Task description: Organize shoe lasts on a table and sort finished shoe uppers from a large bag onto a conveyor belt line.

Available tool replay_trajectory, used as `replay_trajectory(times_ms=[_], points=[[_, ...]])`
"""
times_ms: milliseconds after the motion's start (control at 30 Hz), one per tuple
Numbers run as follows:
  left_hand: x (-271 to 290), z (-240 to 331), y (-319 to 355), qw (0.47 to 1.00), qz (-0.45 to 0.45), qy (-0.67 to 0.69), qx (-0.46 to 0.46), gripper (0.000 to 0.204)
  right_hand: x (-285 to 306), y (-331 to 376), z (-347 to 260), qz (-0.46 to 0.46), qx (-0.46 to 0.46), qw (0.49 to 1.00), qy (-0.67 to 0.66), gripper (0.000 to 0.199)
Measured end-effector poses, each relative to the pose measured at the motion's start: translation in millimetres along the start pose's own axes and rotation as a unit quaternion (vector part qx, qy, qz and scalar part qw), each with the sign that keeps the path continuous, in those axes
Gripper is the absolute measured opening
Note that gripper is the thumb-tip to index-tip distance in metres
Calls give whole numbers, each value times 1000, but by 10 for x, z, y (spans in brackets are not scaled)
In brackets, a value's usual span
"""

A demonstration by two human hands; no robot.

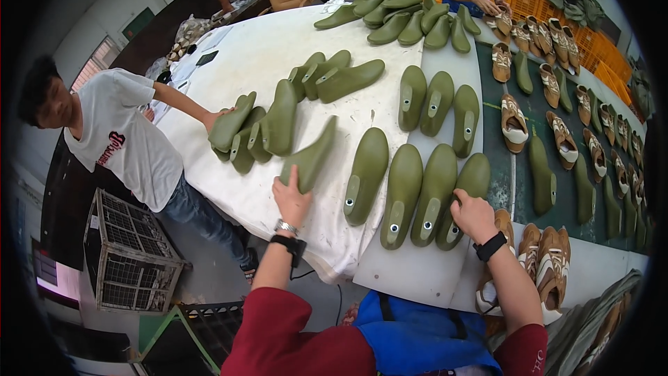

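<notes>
Olive-green plastic shoe last point(311, 155) stands tilted on the white cloth-covered surface point(257, 56), the left hand point(291, 198) closing its grip around the heel end. Lifting goes best with a firm wrist. Right hand point(472, 214), fingers curled, presses on the rightmost lying green last point(465, 195); both forearms reach forward.

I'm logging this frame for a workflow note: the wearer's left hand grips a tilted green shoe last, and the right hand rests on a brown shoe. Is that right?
Not quite. The left hand does grip a tilted green shoe last, but the right hand rests on another green shoe last in the row lying on the table, not on a brown shoe. The head view shows it.
</notes>
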State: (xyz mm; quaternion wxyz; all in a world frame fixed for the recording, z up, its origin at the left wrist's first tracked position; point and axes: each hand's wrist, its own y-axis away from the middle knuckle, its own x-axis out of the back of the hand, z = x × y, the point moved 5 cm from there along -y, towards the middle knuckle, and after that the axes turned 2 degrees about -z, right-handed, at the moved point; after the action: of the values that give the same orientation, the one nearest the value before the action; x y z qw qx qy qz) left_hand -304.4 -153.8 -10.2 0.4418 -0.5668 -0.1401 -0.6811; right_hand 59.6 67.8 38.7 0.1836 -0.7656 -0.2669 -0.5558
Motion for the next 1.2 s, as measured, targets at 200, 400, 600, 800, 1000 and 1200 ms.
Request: replay_trajectory(times_ms=[200,400,600,800,1000,1200], points=[[239,789,741,992,-18,58,-111,84,8,8,-31,0,4,1000,-24,30],[-200,230,668,948,-128,288,39,86,6,20,-37,18,2,999,-34,25],[-288,49,333,759,-208,558,264,60,-1,57,30,38,-3,998,-57,22],[181,286,181,936,6,334,107,45,-57,48,88,20,-11,998,-56,22],[143,91,188,980,29,194,44,43,-40,49,92,23,-20,997,-76,22],[214,379,672,978,27,206,31,39,-102,64,111,13,-32,996,-81,24]])
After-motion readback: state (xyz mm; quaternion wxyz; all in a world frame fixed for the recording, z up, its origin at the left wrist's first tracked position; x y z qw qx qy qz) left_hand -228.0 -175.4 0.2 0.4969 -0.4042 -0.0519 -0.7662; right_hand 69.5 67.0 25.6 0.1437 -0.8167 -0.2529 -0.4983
